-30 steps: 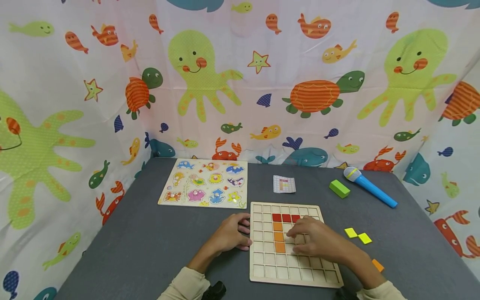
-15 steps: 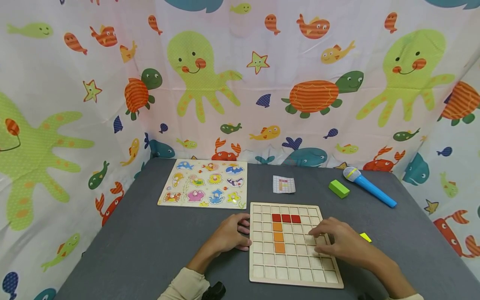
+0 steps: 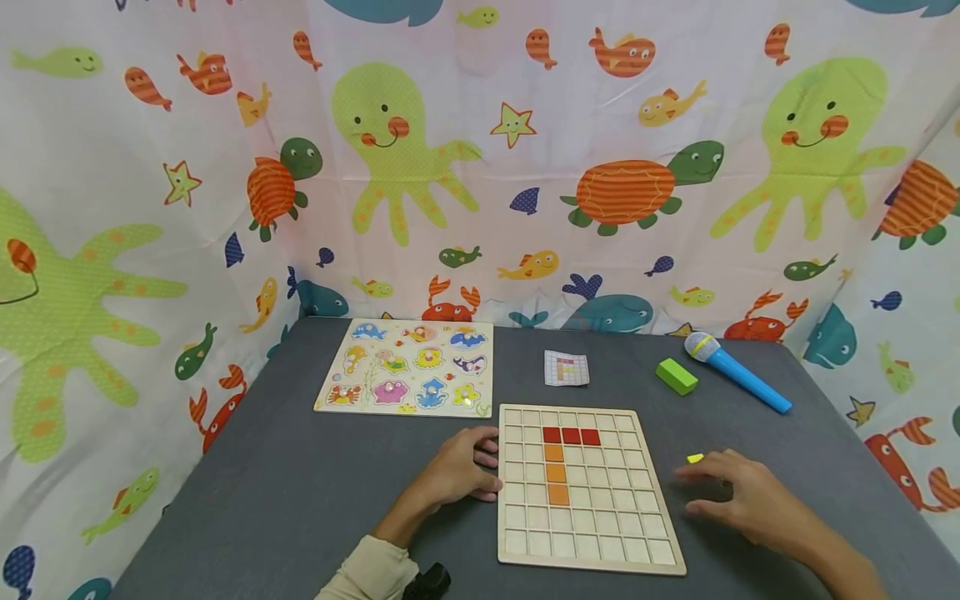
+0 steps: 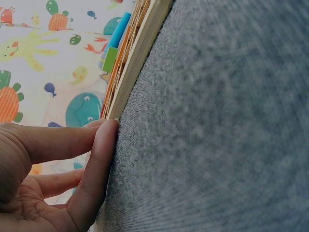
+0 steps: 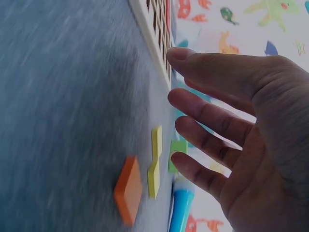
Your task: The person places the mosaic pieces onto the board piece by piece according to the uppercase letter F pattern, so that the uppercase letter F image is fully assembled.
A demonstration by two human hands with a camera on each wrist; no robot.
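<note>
A wooden grid board (image 3: pixel 592 533) lies on the dark table, with a row of red squares (image 3: pixel 571 436) and a column of orange squares (image 3: pixel 557 473) below its left end. At the board's left edge rests my left hand (image 3: pixel 453 468), fingertips touching the rim; the left wrist view shows thumb and finger (image 4: pixel 99 159) against it. My right hand (image 3: pixel 742 500) hovers right of the board, fingers relaxed and apart, holding nothing. Beside it are yellow tiles (image 5: pixel 154 179) and an orange tile (image 5: pixel 128 191), partly hidden by the hand in the head view.
An animal puzzle board (image 3: pixel 405 368) lies at the back left. Behind the grid board is a small printed card (image 3: pixel 566 368). A green block (image 3: pixel 677 377) and a blue toy microphone (image 3: pixel 742 375) lie at the back right, before a patterned curtain (image 3: pixel 480 167).
My right hand has moved right, from over the grid board to the table beside it, covering most of the loose tiles. My left hand has stayed at the board's edge.
</note>
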